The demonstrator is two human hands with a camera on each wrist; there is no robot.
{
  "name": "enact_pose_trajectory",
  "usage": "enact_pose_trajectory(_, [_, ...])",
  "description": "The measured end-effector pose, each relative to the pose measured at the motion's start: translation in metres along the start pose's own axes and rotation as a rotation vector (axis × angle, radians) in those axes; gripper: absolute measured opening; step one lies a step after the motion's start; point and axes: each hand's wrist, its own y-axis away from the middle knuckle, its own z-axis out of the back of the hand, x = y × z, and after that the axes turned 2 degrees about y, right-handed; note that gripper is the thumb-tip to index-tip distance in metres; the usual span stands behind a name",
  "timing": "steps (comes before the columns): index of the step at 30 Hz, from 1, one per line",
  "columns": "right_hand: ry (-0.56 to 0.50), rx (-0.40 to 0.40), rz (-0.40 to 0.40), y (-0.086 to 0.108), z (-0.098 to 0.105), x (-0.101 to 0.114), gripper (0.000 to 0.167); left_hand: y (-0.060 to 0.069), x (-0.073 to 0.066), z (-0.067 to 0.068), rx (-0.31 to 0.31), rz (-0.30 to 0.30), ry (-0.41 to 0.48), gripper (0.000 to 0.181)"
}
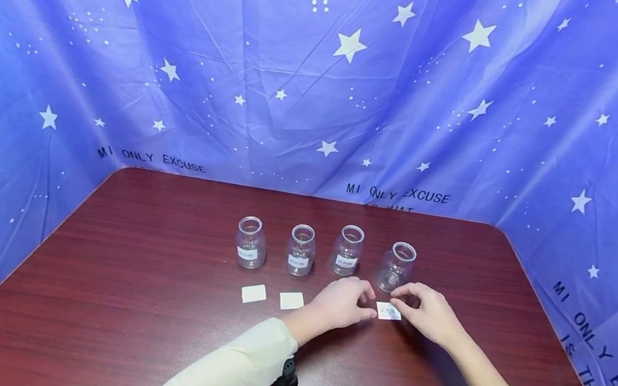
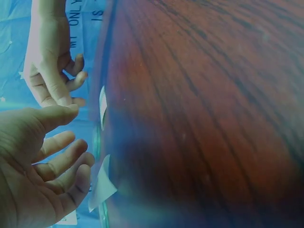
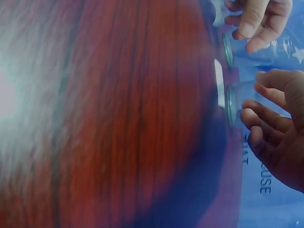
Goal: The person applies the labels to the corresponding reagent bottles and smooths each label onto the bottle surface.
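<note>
My left hand (image 1: 342, 300) hovers over the table in front of the third jar (image 1: 346, 255) from the left, fingers loosely bent, nothing between them. To its right, my right hand (image 1: 429, 313) is over the right edge of a small white card (image 1: 385, 312) with printed characters. In the right wrist view its fingers (image 3: 263, 114) are apart and grip nothing; that card (image 3: 219, 83) lies on the table. Just behind the card stands the rightmost clear jar (image 1: 396, 267), open-topped, with no label visible on it. Each hand faces the other with a gap between.
Two more clear jars, the leftmost (image 1: 251, 241) and its neighbour (image 1: 301, 250), stand in the row with white printed labels, as does the third jar. Before them lie two blank-looking white cards, one (image 1: 253, 293) left, one (image 1: 291, 300) near my left wrist. A blue star curtain (image 1: 285, 44) surrounds the brown table (image 1: 111, 296).
</note>
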Motion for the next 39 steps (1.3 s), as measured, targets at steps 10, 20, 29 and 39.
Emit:
enact_pose_trajectory(10, [0.068, 0.026, 0.089, 0.005, 0.0, -0.017, 0.021, -0.009, -0.005, -0.018, 0.003, 0.018, -0.167, 0.029])
enact_pose_trajectory(20, [0.093, 0.029, 0.145, 0.004, -0.001, -0.022, 0.027, -0.014, -0.007, -0.026, -0.023, 0.004, -0.341, 0.033])
enact_pose_trajectory(29, [0.087, 0.051, 0.158, 0.001, -0.001, -0.022, 0.021, -0.016, -0.01, -0.028, 0.005, -0.001, -0.382, 0.031])
enact_pose_trajectory(39, [0.085, 0.063, 0.16, 0.002, -0.002, -0.023, 0.019, -0.015, -0.015, -0.026, 0.005, -0.006, -0.381, 0.026])
